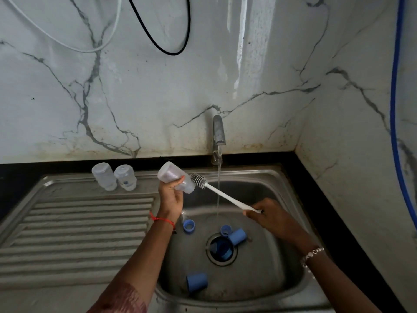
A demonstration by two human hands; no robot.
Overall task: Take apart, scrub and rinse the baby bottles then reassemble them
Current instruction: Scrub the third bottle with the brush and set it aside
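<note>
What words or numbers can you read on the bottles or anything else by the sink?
Nothing here reads clearly.
Right upturned bottle on the drainboard: a small blue mark, too blurred to read.
Held bottle in the left hand: no print I can make out.

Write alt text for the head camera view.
The left hand grips a clear baby bottle while the right hand holds a bottle brush at its mouth, over a steel sink with the tap running. Blue bottle parts lie in the sink.
</note>
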